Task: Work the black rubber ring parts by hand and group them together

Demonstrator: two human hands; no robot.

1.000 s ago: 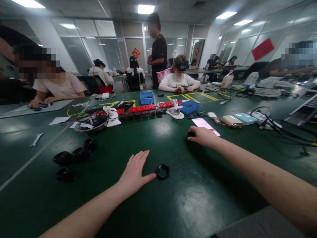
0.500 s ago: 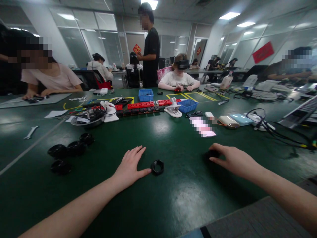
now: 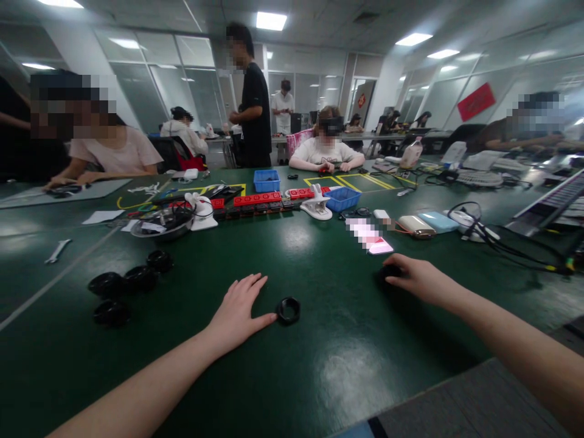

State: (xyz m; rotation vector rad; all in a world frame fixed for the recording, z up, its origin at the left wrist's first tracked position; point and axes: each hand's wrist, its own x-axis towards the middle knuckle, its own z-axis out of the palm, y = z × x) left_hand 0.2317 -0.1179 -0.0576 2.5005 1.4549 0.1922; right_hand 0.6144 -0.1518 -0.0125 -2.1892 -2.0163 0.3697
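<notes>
My left hand (image 3: 237,311) lies flat and open on the green table (image 3: 319,377), its thumb touching a black ring (image 3: 288,309). My right hand (image 3: 417,280) reaches out to the right and its fingers are closed over a small black part (image 3: 387,273) that rests on the table. A phone with a pink screen (image 3: 370,236) lies just beyond the right hand.
Several black round parts (image 3: 125,286) sit at the left, near a wrench (image 3: 55,250). Farther back are a metal bowl (image 3: 162,224), red strips (image 3: 260,199), blue bins (image 3: 342,198), power banks (image 3: 417,225) and cables (image 3: 506,237). Other people sit and stand around the table.
My right hand drew the black part back from beside the phone toward me. The left hand stayed by the ring. The standing person moved left.
</notes>
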